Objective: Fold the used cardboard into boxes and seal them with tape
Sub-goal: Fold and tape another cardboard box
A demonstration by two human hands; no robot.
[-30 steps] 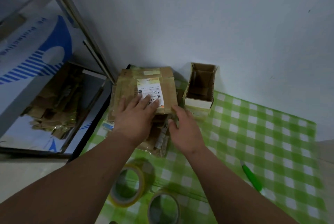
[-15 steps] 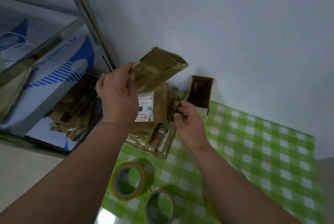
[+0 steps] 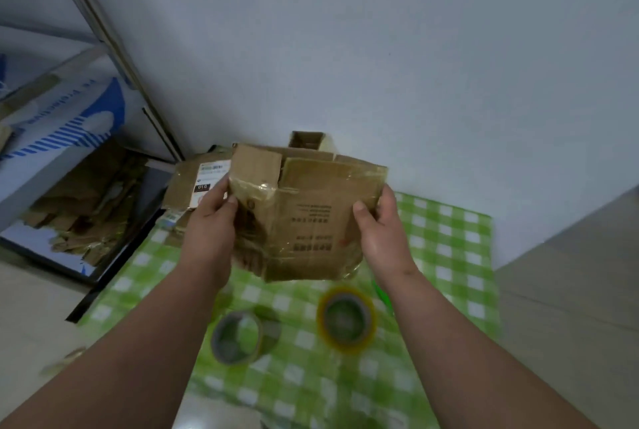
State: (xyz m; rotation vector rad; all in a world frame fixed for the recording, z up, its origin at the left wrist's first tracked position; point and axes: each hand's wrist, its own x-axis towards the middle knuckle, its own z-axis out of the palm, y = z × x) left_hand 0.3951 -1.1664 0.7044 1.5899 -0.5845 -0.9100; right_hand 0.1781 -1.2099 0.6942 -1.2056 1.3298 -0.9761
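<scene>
We hold one flat piece of used cardboard (image 3: pixel 311 217) up in the air, above the green checked cloth (image 3: pixel 446 238). Our left hand (image 3: pixel 211 231) pinches its left edge, with the thumb on the front. Our right hand (image 3: pixel 378 231) pinches its right edge the same way, so both hands are closed tight on the cardboard. It has old shiny tape on it, and its flaps stick up at the top. It is not a box yet; we think the job on this piece is only starting. We still need to push it open, fold the flaps shut and tape them. Just under the cardboard, on the cloth, two tape rolls wait: a grey roll (image 3: pixel 242 337) more to the left and a yellow roll (image 3: pixel 346 319) more to the right. Nobody is touching them. Behind the cardboard, to the left, is the pile of flat cardboard (image 3: pixel 193 186) with a white label, so more pieces are left to do. Behind the cardboard, near the wall, a small open box (image 3: pixel 306 140) peeks out; we cannot tell if it is taped.
</scene>
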